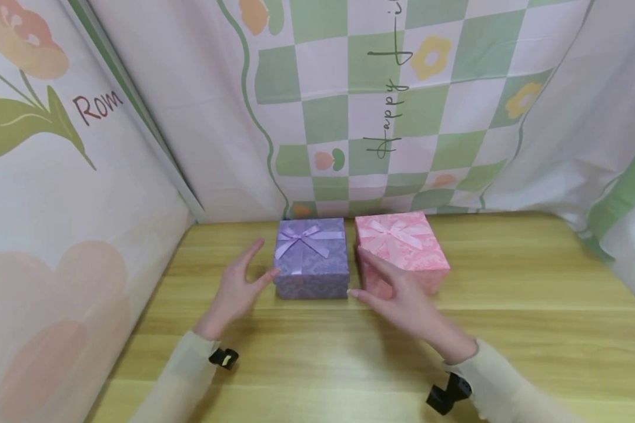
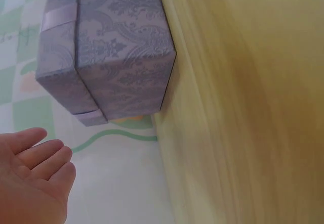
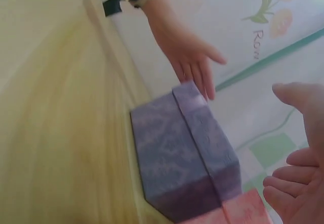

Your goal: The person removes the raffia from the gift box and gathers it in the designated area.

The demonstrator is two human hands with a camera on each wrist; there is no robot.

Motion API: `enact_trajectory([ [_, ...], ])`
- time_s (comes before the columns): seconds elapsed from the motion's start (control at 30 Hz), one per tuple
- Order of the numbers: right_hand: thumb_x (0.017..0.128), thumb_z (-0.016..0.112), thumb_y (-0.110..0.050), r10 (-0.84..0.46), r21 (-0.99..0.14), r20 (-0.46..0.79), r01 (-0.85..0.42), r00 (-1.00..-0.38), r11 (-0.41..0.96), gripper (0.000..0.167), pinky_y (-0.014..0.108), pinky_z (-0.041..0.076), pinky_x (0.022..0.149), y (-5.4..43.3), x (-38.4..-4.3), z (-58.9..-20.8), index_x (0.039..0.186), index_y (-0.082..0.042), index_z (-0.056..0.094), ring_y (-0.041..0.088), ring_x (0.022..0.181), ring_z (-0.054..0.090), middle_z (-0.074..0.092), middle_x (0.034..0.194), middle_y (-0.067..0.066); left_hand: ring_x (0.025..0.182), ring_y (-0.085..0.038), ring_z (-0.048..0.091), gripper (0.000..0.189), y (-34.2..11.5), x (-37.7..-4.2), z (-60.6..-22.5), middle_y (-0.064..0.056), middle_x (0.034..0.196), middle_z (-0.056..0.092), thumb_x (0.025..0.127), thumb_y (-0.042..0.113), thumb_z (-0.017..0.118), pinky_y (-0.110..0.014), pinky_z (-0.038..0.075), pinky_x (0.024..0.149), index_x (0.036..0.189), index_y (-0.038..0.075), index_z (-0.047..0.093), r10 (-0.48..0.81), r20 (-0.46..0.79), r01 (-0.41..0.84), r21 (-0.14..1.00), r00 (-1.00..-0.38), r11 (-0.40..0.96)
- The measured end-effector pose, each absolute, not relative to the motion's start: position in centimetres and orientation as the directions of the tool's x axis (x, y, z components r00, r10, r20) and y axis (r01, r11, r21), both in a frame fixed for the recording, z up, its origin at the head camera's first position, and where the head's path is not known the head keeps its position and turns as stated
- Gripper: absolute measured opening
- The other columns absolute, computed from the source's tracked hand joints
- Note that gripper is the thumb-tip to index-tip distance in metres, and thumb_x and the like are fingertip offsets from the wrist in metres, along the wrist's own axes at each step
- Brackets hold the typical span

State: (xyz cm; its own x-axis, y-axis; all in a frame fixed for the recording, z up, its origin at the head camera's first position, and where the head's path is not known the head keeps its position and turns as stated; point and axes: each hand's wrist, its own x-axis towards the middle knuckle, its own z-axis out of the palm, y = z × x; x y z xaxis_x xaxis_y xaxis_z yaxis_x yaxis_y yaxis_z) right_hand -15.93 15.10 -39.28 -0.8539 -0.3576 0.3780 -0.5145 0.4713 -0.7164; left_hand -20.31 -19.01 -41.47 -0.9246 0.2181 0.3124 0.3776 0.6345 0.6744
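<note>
A purple gift box (image 1: 312, 286) with a lilac ribbon bow stands upright on the wooden table, lid on. Close to its right is a pink gift box (image 1: 428, 252) with a pale pink bow. My left hand (image 1: 236, 295) is at the left side of the purple box, thumb and fingers spread. In the left wrist view that hand (image 2: 40, 178) shows nothing in its palm. My right hand (image 1: 410, 302) hovers over the front of the pink box, hiding part of it, thumb pointing toward the purple box. The right wrist view shows the right hand (image 3: 304, 168) with loosely bent fingers.
The wooden table (image 1: 307, 364) meets a green-and-white checked cloth (image 1: 323, 117) behind the boxes. A white printed panel (image 1: 111, 205) rises along the left edge. Black camera mounts sit on both wrists, the right one (image 1: 447, 395) larger in view.
</note>
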Motion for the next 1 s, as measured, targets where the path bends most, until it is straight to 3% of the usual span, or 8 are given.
enact_trajectory([
  [0.27,0.093,0.077,-0.034,-0.391,-0.781,0.346,-0.493,-0.853,0.384,0.080,0.042,0.041,0.108,13.6,-15.3,-39.7,0.157,-0.005,0.037,0.032,0.138,0.045,0.040,0.156,0.013,0.146,-0.033,0.032,0.084,-18.2,-20.0,-42.0,-0.010,0.161,0.036,0.093,0.053,0.070,-0.055,0.025,0.117,0.159,0.013,0.037,0.191,0.263,0.325,0.753,-0.946,0.572],
  [0.53,0.092,0.076,-0.045,-0.349,-0.849,0.216,-0.352,-0.912,0.393,0.106,0.048,0.028,0.115,11.7,-15.1,-41.0,0.164,-0.009,0.008,0.035,0.148,0.024,0.012,0.167,0.014,0.144,-0.033,0.036,0.084,-17.5,-20.5,-42.7,-0.007,0.160,0.037,0.090,0.048,0.076,-0.051,0.031,0.115,0.158,0.013,0.040,0.198,0.253,0.320,0.796,-0.947,0.514],
  [0.67,0.092,0.075,-0.047,-0.297,-0.886,0.159,-0.269,-0.942,0.378,0.110,0.051,0.021,0.117,10.5,-15.8,-41.8,0.164,-0.008,0.002,0.037,0.149,0.019,0.005,0.168,0.015,0.144,-0.031,0.037,0.086,-17.3,-20.9,-43.1,-0.005,0.160,0.037,0.089,0.046,0.079,-0.047,0.032,0.115,0.158,0.012,0.039,0.193,0.257,0.321,0.806,-0.947,0.498],
  [1.0,0.094,0.075,-0.039,-0.207,-0.918,0.135,-0.201,-0.969,0.343,0.108,0.052,0.016,0.119,8.6,-17.6,-43.7,0.164,-0.007,-0.001,0.034,0.151,0.014,0.005,0.168,0.016,0.146,-0.027,0.034,0.095,-17.0,-21.6,-43.4,-0.010,0.161,0.034,0.085,0.036,0.085,-0.044,0.031,0.116,0.160,0.007,0.033,0.222,0.264,0.339,0.821,-0.939,0.458],
])
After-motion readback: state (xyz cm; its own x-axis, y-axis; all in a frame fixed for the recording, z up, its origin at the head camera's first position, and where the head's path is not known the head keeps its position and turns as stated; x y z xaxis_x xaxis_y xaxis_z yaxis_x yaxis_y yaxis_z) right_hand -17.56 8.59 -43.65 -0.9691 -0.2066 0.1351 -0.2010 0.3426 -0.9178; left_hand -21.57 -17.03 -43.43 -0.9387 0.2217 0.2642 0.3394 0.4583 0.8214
